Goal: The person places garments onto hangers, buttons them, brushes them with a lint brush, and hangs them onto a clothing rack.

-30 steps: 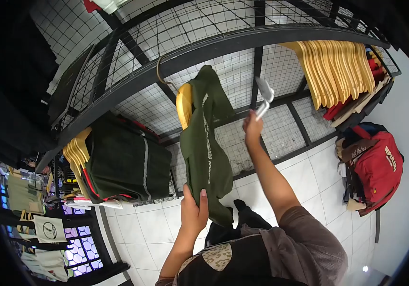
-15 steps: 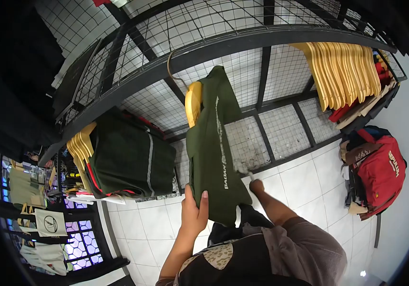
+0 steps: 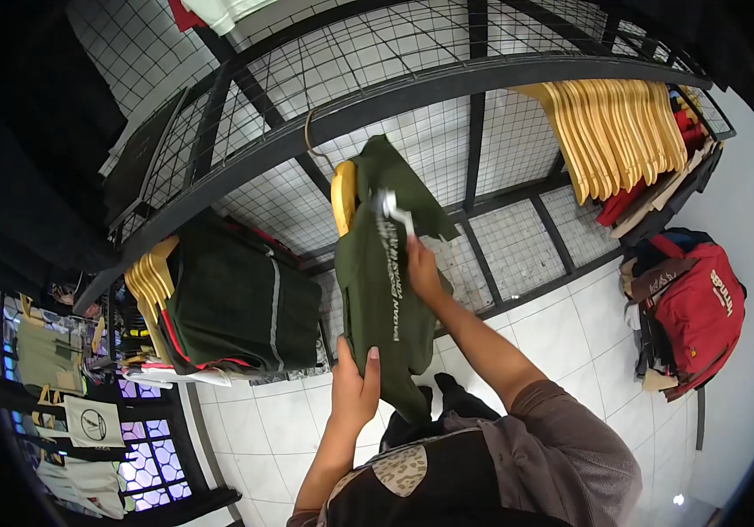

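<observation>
A dark green shirt with white lettering hangs side-on from a wooden hanger, hooked on the black rack's rail. My left hand grips the near edge of the shirt, thumb on the front and fingers partly hidden behind it. In my right hand is a small white-handled brush, its head blurred by motion. The brush head lies over the upper part of the shirt, by the top of the lettering.
Dark green garments hang at the left of the rack. A row of bare wooden hangers is at the right, near a bulging red jacket. Tote bags hang far left. White floor tiles lie below.
My right hand has swung up and left, bringing the brush from beside the shirt's lower part to its upper front. My left hand keeps its hold on the shirt.
</observation>
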Tool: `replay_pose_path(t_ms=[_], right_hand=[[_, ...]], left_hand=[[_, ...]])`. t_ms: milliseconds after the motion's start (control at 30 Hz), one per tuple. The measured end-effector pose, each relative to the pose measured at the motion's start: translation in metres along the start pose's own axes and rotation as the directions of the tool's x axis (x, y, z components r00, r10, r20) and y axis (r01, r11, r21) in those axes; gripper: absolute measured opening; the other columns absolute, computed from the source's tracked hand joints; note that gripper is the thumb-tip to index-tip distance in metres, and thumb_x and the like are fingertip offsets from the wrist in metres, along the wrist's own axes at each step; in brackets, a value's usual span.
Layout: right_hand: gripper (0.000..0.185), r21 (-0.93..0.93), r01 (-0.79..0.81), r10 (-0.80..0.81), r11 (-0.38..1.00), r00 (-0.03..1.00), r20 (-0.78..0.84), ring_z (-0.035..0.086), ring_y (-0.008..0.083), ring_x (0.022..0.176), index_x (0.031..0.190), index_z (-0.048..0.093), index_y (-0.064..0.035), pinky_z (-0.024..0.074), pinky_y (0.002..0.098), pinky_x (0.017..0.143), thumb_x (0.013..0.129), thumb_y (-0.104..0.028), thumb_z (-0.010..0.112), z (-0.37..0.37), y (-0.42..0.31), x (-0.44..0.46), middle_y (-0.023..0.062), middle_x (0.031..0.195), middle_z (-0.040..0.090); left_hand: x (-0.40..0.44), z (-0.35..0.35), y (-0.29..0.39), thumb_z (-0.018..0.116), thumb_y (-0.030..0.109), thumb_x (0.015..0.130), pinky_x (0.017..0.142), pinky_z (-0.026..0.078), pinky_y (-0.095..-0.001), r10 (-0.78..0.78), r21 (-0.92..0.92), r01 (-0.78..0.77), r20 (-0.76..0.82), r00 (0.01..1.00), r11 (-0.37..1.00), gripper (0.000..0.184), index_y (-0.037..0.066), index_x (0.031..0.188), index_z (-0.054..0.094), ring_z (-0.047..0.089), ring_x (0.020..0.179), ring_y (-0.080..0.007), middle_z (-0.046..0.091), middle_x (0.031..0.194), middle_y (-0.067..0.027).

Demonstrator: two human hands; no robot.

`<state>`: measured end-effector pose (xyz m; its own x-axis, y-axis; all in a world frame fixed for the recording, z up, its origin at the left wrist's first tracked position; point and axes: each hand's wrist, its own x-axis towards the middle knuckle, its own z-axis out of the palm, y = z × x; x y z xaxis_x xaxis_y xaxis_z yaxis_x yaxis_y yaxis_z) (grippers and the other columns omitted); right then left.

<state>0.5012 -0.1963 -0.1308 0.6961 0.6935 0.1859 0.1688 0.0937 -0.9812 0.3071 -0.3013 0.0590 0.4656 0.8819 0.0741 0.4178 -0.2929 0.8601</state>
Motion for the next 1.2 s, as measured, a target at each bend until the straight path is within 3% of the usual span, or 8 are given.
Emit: replay_pose_path(t_ms=[67,167,233,467,633,700,967,1200], right_hand=[[0.051,-0.272,-0.203,0.282,0.941,0.914,0.293,0.053,0.0417,0.066,0.079,0.057,0.0053,0.0419,0.0446,0.06,0.095,-0.04,0.038,-0.02,0.057,-0.045,0.0287,0.074,0.057],[0.067,-0.639,0.262,0.274,0.724,0.74,0.614,0.059,0.0414,0.089,0.087,0.064,0.0027,0.0471,0.0484,0.074,0.09,-0.056,0.031,-0.07,0.159,-0.147,0.0253,0.093,0.062],[0.06,-0.822,-0.014,0.642,0.569,0.632,0.434,0.06,0.0402,0.085,0.086,0.064,0.0007,0.0487,0.0466,0.07,0.092,-0.05,0.033,-0.1,0.206,-0.192,0.0247,0.094,0.062],[0.047,-0.338,-0.299,0.305,0.892,0.952,-0.038,0.051,0.0267,0.056,0.077,0.053,0.0024,0.0376,0.0416,0.051,0.094,-0.04,0.043,-0.104,0.045,-0.093,0.0135,0.058,0.05],[0.034,0.271,0.07,-0.066,0.96,0.998,-0.026,0.042,0.0157,0.052,0.087,0.05,0.0007,0.034,0.0351,0.048,0.094,-0.032,0.043,-0.054,-0.047,-0.068,0.0071,0.055,0.04],[0.028,-0.028,0.284,-0.281,0.958,0.956,0.085,0.044,0.0157,0.053,0.096,0.05,0.0003,0.0349,0.0343,0.048,0.093,-0.027,0.044,-0.039,-0.055,-0.084,0.0074,0.057,0.043],[0.024,-0.525,-0.045,0.403,0.85,0.698,0.592,0.059,0.0416,0.08,0.099,0.058,-0.0031,0.0478,0.0486,0.071,0.081,-0.019,0.054,-0.104,0.159,-0.238,0.0215,0.084,0.062],[0.019,-0.42,-0.093,0.121,0.903,0.992,0.041,0.06,0.0382,0.075,0.094,0.057,0.0002,0.046,0.0445,0.06,0.081,-0.014,0.057,-0.123,0.101,-0.16,0.0231,0.079,0.06]], left_hand=[[0.001,0.0,-0.001,0.044,0.023,0.093,0.061,0.046,-0.0369,0.055,0.059,-0.051,-0.074,0.996,0.997,0.032,-0.003,0.111,0.037,0.061,0.069,-0.0364,0.061,0.08,-0.022],[0.001,-0.003,0.0,0.044,0.023,0.093,0.061,0.046,-0.0372,-0.006,0.02,0.007,-0.042,0.999,1.0,0.031,-0.002,0.11,0.038,0.061,0.069,-0.0368,0.06,0.079,-0.0222],[0.0,-0.003,-0.001,0.044,0.023,0.093,0.06,0.046,-0.0373,-0.016,0.006,0.016,-0.029,0.999,1.0,0.03,-0.002,0.109,0.038,0.061,0.068,-0.0365,0.06,0.078,-0.0221],[0.003,0.006,-0.004,0.043,0.022,0.093,0.056,0.045,-0.0364,0.034,-0.035,-0.034,-0.017,0.999,0.999,0.029,-0.003,0.107,0.038,0.061,0.064,-0.034,0.06,0.074,-0.0203],[0.003,0.008,0.002,0.043,0.022,0.094,0.055,0.044,-0.0357,0.041,-0.019,-0.041,-0.022,0.999,0.999,0.03,-0.003,0.108,0.037,0.061,0.063,-0.0325,0.059,0.072,-0.0192],[0.001,0.007,0.003,0.043,0.022,0.094,0.055,0.044,-0.0356,0.034,-0.026,-0.035,-0.029,0.999,0.999,0.03,-0.004,0.108,0.037,0.06,0.062,-0.0323,0.059,0.071,-0.0189],[-0.004,-0.015,-0.003,0.044,0.022,0.094,0.077,0.045,-0.0311,-0.123,-0.004,0.123,-0.028,0.992,0.992,0.038,-0.008,0.118,0.041,0.059,0.084,-0.0253,0.061,0.097,-0.019],[-0.008,-0.002,0.015,0.044,0.02,0.094,0.08,0.043,-0.0301,-0.091,-0.158,0.092,0.018,0.996,0.983,0.038,-0.007,0.121,0.04,0.058,0.089,-0.0245,0.061,0.1,-0.0175]])
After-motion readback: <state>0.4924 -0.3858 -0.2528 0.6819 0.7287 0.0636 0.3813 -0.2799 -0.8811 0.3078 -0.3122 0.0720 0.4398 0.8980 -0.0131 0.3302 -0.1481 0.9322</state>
